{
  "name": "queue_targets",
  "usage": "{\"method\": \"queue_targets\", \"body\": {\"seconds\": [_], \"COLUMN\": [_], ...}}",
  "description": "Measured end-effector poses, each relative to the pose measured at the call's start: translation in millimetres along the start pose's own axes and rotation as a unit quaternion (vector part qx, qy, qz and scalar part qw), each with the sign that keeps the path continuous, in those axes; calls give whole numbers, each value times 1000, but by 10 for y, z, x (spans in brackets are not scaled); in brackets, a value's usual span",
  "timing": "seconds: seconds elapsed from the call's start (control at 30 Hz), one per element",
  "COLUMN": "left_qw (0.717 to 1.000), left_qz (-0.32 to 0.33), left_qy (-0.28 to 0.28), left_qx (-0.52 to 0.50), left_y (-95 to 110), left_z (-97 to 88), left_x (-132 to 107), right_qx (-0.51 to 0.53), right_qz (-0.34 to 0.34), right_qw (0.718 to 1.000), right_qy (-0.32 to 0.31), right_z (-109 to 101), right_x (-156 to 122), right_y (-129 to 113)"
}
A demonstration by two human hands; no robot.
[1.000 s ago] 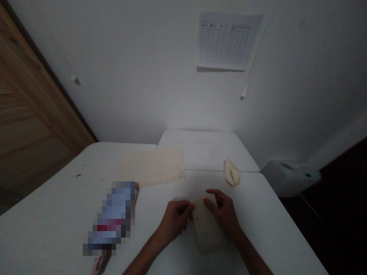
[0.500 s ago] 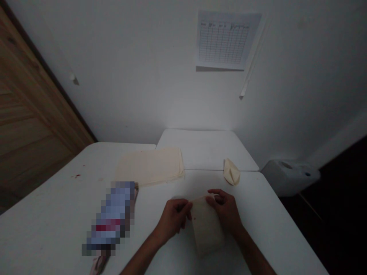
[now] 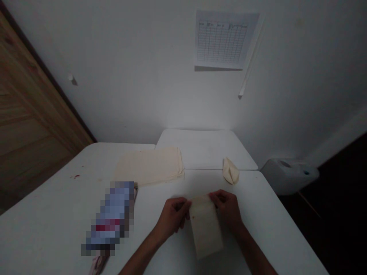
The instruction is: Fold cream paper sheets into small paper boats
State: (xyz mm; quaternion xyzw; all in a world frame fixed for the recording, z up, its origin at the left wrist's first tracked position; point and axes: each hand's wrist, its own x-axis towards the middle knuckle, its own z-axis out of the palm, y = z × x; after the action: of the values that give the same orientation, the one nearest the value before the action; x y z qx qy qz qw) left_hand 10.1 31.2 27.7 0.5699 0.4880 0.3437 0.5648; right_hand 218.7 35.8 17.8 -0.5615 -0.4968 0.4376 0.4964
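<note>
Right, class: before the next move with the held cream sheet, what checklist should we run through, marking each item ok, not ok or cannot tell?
1. Left hand grips the cream sheet at its top left corner: ok.
2. Right hand grips its top right corner: ok.
3. Sheet unmarked: not ok; a small spot shows near its left edge.
4. Folded piece apart from both hands: ok.
5. Pile of larger sheets clear of the pixelated item: cannot tell.

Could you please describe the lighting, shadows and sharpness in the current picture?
Head view: dim overall, nearly black at lower right; head view: a shadow strip beneath the printed form on the wall; head view: the bluish item is pixelated; head view: the beige sheet pinched by left hand and right hand looks soft.
</note>
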Motion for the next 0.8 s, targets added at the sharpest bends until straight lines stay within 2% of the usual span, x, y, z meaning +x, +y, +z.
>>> {"method": "queue_targets", "body": {"seconds": [0.27, 0.37, 0.43, 0.6, 0.8], "left_qw": [998, 997, 998, 999, 999], "left_qz": [-24, -19, -13, 7, 21], "left_qy": [-44, -54, -46, -15, -32], "left_qx": [46, 53, 48, 36, 19], "left_y": [17, 57, 66, 9, -27], "left_z": [69, 71, 62, 19, -24], "left_x": [-34, -51, -52, -25, 1], "right_qx": [-40, -38, -15, 28, -9], "right_qz": [-26, -27, -20, 11, -14], "right_qw": [996, 995, 997, 1000, 1000], "right_qy": [76, 87, 72, -8, -12], "right_z": [0, 8, 17, 12, -21], "right_x": [-36, -37, -27, 14, 24], "right_y": [-48, -68, -67, -27, 4]}}
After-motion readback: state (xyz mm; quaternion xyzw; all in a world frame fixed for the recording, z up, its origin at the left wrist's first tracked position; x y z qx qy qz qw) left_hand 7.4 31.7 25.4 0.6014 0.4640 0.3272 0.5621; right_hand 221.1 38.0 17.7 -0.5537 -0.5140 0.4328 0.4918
